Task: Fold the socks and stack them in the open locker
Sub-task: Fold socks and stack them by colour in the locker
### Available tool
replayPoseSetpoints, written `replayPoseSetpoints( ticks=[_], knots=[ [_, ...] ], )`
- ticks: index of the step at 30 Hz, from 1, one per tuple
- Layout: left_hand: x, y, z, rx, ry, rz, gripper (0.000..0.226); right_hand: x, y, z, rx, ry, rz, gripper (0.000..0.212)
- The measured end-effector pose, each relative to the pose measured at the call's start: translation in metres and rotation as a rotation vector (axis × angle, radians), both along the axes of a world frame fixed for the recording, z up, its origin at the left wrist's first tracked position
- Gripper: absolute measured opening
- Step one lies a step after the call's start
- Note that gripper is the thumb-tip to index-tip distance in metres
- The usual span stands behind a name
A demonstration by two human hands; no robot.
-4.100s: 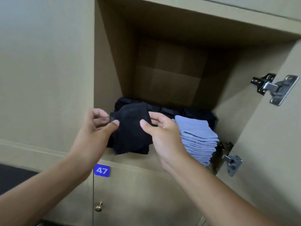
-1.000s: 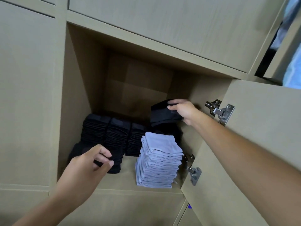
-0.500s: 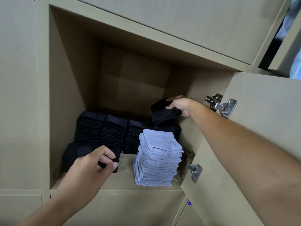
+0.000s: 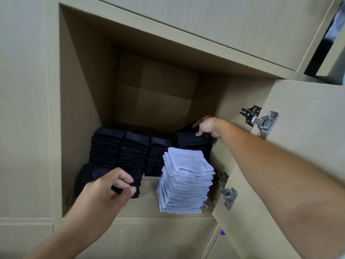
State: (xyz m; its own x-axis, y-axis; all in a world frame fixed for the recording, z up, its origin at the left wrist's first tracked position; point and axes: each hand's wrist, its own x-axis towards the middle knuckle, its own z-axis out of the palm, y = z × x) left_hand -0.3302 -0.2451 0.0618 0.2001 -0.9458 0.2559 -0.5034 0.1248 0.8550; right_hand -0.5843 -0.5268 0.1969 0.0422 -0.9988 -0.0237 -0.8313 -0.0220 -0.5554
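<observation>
Your right hand (image 4: 206, 126) is deep in the open locker (image 4: 74, 109), fingers curled down on a folded black sock (image 4: 192, 136) that sits on top of the back-right black stack (image 4: 196, 146), so it's grasping or at least pinning that sock; whether the thumb is underneath I cannot tell. Your left hand (image 4: 104, 191) is at the locker's front-left, thumb and fingers pinching the edge of the low black pile (image 4: 87, 176) there. Three more black stacks (image 4: 134, 152) stand in a row along the back, touching each other, and the light blue stack (image 4: 184, 182) stands in front of the right-hand ones, near the shelf's front edge. Risks as I read them: the blue stack is tall and leans slightly, and your right forearm (image 4: 270, 161) passes just above and beside it, so pulling the arm out low could clip the top layers and tip them off the shelf. The sock under your right hand looks skewed against the stack below, so letting go without squaring it could let it slide behind or toward the door hinge (image 4: 260, 120). Tugging the left pile by one edge could unfold it or drag the neighbours. Lift the right arm up before withdrawing, and press the sock flat first
</observation>
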Motion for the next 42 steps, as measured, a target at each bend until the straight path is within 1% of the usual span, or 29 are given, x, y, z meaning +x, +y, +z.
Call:
replayPoseSetpoints(
  ticks=[4, 5, 8, 10, 12, 15, 17, 18, 20, 22, 28, 31, 33, 35, 40, 42],
  knots=[
    [0.001, 0.001, 0.001, 0.009, 0.009, 0.002, 0.009, 0.002, 0.007, 0.004, 0.042, 0.327, 0.074, 0.044],
    [0.001, 0.002, 0.0, 0.01, 0.006, 0.003, 0.009, 0.004, 0.009, 0.005, 0.028, 0.378, 0.085, 0.045],
    [0.001, 0.002, 0.0, 0.022, -0.007, 0.01, 0.01, 0.009, 0.011, 0.011, -0.093, 0.412, 0.108, 0.044],
    [0.0, 0.001, -0.001, 0.033, -0.011, 0.016, 0.01, 0.012, 0.01, 0.015, -0.13, 0.424, 0.113, 0.041],
    [-0.002, 0.0, -0.002, 0.041, -0.012, 0.014, 0.01, 0.015, 0.012, 0.016, -0.078, 0.433, 0.121, 0.042],
    [-0.005, 0.0, -0.002, 0.054, -0.017, 0.013, 0.01, 0.016, 0.012, 0.01, 0.084, 0.444, 0.134, 0.047],
    [-0.006, 0.0, -0.003, 0.066, -0.028, 0.019, 0.01, 0.016, 0.008, 0.004, 0.068, 0.47, 0.132, 0.049],
    [-0.006, 0.0, -0.004, 0.07, -0.033, 0.021, 0.009, 0.015, 0.007, 0.003, 0.032, 0.521, 0.122, 0.052],
    [-0.006, 0.0, -0.005, 0.08, -0.033, 0.023, 0.009, 0.015, 0.005, 0.003, -0.039, 0.691, 0.096, 0.054],
    [-0.006, -0.001, -0.006, 0.087, -0.032, 0.014, 0.01, 0.016, 0.003, 0.004, -0.031, 0.812, 0.076, 0.052],
    [-0.005, -0.003, -0.008, 0.09, -0.043, 0.011, 0.01, 0.018, -0.013, 0.001, 0.011, 0.906, 0.119, 0.051],
    [-0.006, -0.003, -0.009, 0.092, -0.036, 0.012, 0.01, 0.017, -0.031, -0.003, 0.078, 0.981, 0.17, 0.058],
    [-0.005, -0.004, -0.01, 0.095, -0.039, 0.016, 0.01, 0.015, -0.04, -0.004, 0.078, 1.031, 0.206, 0.063],
    [-0.005, -0.005, -0.01, 0.103, -0.037, 0.012, 0.01, 0.014, -0.043, -0.001, 0.071, 1.035, 0.226, 0.064],
    [-0.007, -0.009, -0.011, 0.106, -0.037, 0.005, 0.01, 0.015, -0.033, 0.007, 0.072, 1.026, 0.282, 0.053],
    [-0.009, -0.009, -0.012, 0.107, -0.032, -0.003, 0.01, 0.016, -0.032, 0.01, 0.038, 1.007, 0.303, 0.049]
  ],
)
